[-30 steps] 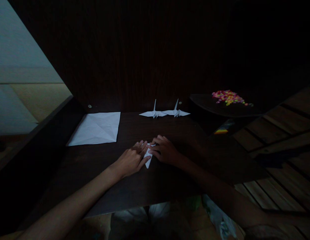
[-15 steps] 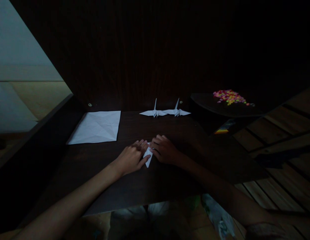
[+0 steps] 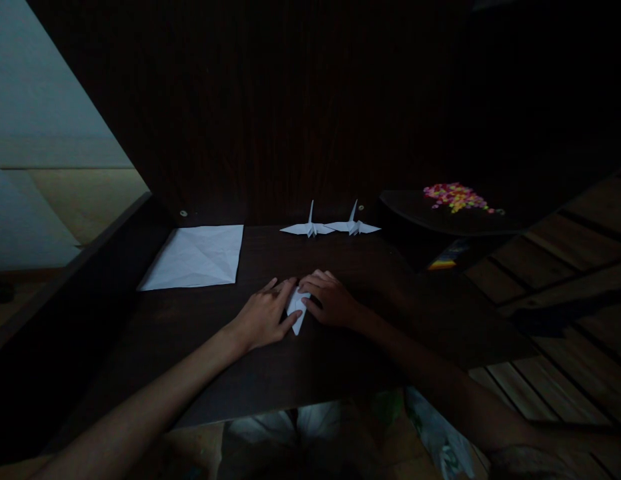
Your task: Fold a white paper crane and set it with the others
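A small white folded paper (image 3: 297, 320), kite-shaped with its point toward me, lies on the dark desk between my hands. My left hand (image 3: 265, 313) holds its left side down, thumb on the lower part and index finger near the top; the other fingers spread over the desk. Curled over the upper right part is my right hand (image 3: 330, 300), its thumb and fingertips on the paper. My fingers hide the paper's top. Two white origami cranes (image 3: 310, 229) (image 3: 355, 228) stand side by side against the back panel, wings touching.
A creased white paper sheet (image 3: 195, 257) lies flat at the left, near the desk's raised side board (image 3: 90, 267). On a rounded shelf (image 3: 405, 207) at the right sits a pile of small colourful pieces (image 3: 457, 198). Beyond is a slatted wooden surface (image 3: 565, 373).
My left hand's fingers have spread apart and shifted slightly on the folded paper. My right hand stays almost in place. The view has tilted a little.
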The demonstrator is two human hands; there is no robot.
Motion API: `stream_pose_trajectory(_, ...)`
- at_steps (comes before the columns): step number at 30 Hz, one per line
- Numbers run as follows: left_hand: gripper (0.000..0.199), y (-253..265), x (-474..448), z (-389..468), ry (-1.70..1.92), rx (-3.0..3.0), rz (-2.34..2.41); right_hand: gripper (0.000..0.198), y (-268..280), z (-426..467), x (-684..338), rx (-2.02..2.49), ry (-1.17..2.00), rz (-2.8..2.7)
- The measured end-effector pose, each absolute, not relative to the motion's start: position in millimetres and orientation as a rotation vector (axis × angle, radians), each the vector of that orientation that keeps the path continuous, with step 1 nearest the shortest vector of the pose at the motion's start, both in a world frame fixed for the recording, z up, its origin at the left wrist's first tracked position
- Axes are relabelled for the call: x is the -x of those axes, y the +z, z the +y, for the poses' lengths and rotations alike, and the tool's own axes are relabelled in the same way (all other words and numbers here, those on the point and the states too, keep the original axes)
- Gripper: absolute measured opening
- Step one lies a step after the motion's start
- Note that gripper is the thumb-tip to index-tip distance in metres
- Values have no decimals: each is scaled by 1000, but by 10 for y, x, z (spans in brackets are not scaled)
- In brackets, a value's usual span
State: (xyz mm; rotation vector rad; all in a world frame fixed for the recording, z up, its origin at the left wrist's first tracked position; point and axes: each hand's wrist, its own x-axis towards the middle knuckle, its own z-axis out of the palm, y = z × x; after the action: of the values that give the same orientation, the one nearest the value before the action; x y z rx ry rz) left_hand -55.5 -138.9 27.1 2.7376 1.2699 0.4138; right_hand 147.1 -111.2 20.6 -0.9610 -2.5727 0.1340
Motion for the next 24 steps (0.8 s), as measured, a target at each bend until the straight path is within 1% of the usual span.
stream_pose_trajectory(4,60,221,566,-1352,548,-2644,1221,16,186,-1085,-1496,952,181,-2531)
stream_pose_trajectory(9,59,155,590,-1290,673,-2433,1210,23,140,-1066,-1503,991,264,-2465)
stream_pose_trajectory(13,53,147,613,-1251,734,-2366,1190,13,101,-1025,-1481,1032,314,-2340)
stream_pose_trajectory(16,54,185,606,-1238,756,-2309,1238,10,109,-994,-1473,1028,380,-2237)
stream_pose_trajectory(19,55,240,590,-1227,781,-2235,1257,10,143,-984,-1473,1063,547,-2096)
stream_pose_trajectory(24,55,268,588,-1180,849,-1956,1177,15,168,-989,-1448,1110,975,-1772)
